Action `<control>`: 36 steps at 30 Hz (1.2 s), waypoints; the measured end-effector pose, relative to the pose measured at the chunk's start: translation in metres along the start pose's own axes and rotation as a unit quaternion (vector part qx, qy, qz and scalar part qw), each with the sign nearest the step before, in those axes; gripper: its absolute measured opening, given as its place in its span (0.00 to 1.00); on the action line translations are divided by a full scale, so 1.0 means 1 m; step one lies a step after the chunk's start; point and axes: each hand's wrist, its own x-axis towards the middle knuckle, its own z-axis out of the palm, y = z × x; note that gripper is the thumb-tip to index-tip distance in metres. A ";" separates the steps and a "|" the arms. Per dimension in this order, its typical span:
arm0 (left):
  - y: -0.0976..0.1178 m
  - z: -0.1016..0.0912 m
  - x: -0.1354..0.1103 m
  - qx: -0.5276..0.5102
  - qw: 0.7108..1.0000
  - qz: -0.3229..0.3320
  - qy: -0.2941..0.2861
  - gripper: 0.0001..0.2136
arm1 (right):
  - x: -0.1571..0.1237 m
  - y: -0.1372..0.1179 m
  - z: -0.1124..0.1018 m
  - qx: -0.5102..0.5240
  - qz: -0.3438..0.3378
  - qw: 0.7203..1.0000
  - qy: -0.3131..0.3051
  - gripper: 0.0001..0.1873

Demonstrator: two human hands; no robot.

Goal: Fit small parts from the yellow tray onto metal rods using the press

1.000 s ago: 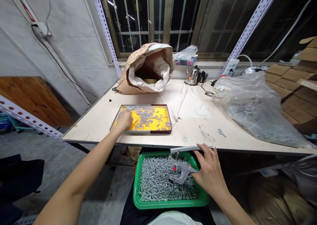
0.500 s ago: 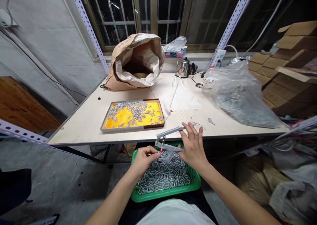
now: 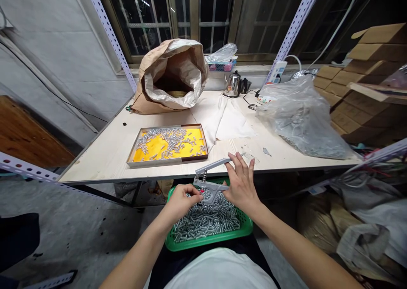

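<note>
The right hand [image 3: 241, 183] is holding the tool [image 3: 213, 188] over the back of the basket [image 3: 210, 239], its grip partly closed, fingers resting on the raised lever and thumb near the lower handle. The left hand [image 3: 182, 202], above the basket's back left part, is bringing thumb and finger close together at the tool's front end; whether they are pinching a small part cannot be told. Screws [image 3: 206, 221] are filling the basket; a tray [image 3: 159, 163] of loose parts [image 3: 173, 140] is lying behind it, to the left, on the surface [image 3: 101, 153]. If the right hand were squeezing early, the tool could be catching the left fingertips; a loose pinch could be dropping any small part among the screws.
</note>
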 end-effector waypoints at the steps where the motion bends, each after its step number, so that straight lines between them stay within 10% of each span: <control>1: 0.002 0.000 -0.001 -0.008 1.000 0.001 0.005 0.06 | 0.001 0.000 -0.001 -0.001 0.001 1.000 0.003 0.28; 16: 0.013 -0.006 -0.011 -0.104 0.995 0.005 0.012 0.11 | 0.018 0.004 -0.004 0.007 -0.042 0.998 0.043 0.18; 26: 0.014 -0.004 -0.019 -0.216 0.960 0.006 0.179 0.24 | 0.051 0.009 0.005 -0.061 -0.120 0.979 -0.154 0.10; 36: 0.015 -0.009 -0.020 -0.206 0.973 -0.026 0.098 0.10 | 0.050 -0.006 0.006 -0.037 -0.082 0.992 -0.088 0.18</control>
